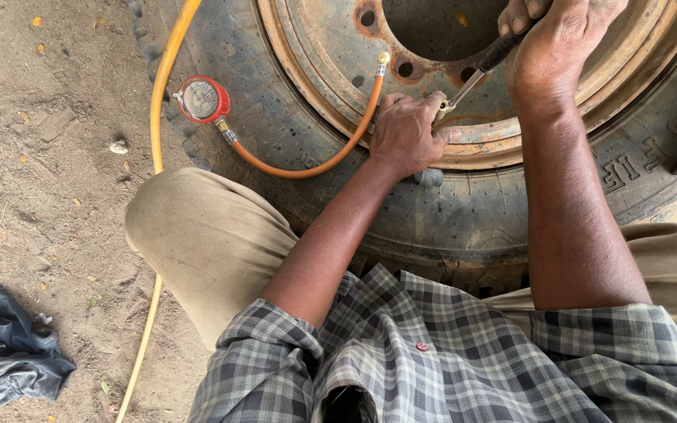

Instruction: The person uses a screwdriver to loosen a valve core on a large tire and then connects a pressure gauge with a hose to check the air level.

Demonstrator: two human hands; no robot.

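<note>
A large truck tyre (464, 219) lies flat on the ground with a rusty steel rim (331, 55). My left hand (407, 133) is closed on something small at the rim's edge, most likely the valve stem, which the fingers hide. My right hand (550, 55) grips the dark handle of a screwdriver (479, 72); its metal tip points down-left and meets my left hand's fingertips. An orange hose (315, 168) with a brass end lies across the tyre, joined to a red round pressure gauge (203, 99).
A yellow air line (157, 117) runs from the gauge across the tyre and down over the dirt ground past my left knee (197, 227). A dark crumpled cloth (5, 352) lies at the lower left. A small stone (119, 146) sits on the dirt.
</note>
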